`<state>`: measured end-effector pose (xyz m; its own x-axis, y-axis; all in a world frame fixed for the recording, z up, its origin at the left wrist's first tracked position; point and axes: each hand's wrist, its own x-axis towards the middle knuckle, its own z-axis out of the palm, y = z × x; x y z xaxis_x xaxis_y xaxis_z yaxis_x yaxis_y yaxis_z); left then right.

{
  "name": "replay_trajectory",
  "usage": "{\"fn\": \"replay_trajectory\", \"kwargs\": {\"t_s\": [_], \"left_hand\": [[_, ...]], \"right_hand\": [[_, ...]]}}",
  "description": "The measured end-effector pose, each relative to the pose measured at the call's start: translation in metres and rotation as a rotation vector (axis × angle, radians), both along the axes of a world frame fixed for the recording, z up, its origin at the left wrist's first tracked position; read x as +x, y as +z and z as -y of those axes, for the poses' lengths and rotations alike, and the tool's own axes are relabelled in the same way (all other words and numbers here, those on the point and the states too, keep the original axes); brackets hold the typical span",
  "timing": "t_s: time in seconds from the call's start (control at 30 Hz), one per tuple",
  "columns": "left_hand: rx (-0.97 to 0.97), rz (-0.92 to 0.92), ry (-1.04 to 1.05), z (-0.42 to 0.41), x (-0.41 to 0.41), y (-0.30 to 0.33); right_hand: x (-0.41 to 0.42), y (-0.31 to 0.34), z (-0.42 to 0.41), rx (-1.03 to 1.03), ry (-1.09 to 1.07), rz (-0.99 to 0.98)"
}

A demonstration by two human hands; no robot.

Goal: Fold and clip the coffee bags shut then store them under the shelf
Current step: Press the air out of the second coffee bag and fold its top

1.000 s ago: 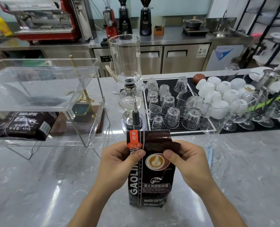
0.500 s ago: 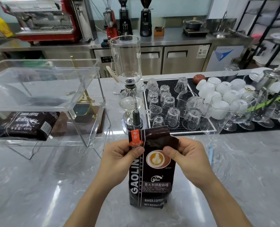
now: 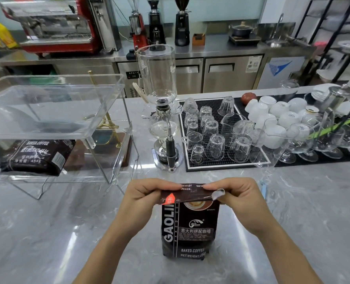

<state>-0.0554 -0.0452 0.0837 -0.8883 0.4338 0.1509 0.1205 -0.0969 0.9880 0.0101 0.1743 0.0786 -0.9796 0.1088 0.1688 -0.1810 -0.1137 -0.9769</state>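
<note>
Head view shows my left hand (image 3: 144, 198) and right hand (image 3: 236, 199) pinching the folded-over top of a dark coffee bag (image 3: 189, 228), fingers (image 3: 165, 186) curled over the fold from both ends. It stands upright on the marble surface (image 3: 47, 232) in front of me. A second coffee bag (image 3: 36, 156) lies flat under the clear shelf (image 3: 53, 111) at left.

The folded top flap of the upright dark brown coffee bag (image 3: 190, 226) hides most of its round cup picture. Left of it, the second dark coffee bag (image 3: 34, 156) under the clear acrylic shelf (image 3: 53, 111) shows smeared, unreadable print, and both forearms leave the bottom edge.
</note>
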Motion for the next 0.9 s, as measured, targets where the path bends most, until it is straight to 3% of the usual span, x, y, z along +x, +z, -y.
{"fn": "replay_trajectory", "kwargs": {"t_s": [0.4, 0.63, 0.77, 0.9], "left_hand": [[-0.005, -0.017, 0.074, -0.007, 0.009, 0.001], [0.026, 0.024, 0.136, -0.011, 0.012, 0.002], [-0.001, 0.013, 0.163, -0.014, 0.014, 0.003], [0.015, 0.019, 0.139, -0.014, 0.014, 0.003]], "right_hand": [[0.005, -0.013, -0.006, -0.003, 0.096, -0.092], [0.012, -0.016, -0.019, -0.154, 0.310, 0.006], [0.010, -0.014, -0.011, 0.045, 0.144, 0.070], [0.008, -0.009, 0.002, 0.016, 0.102, 0.099]]}}
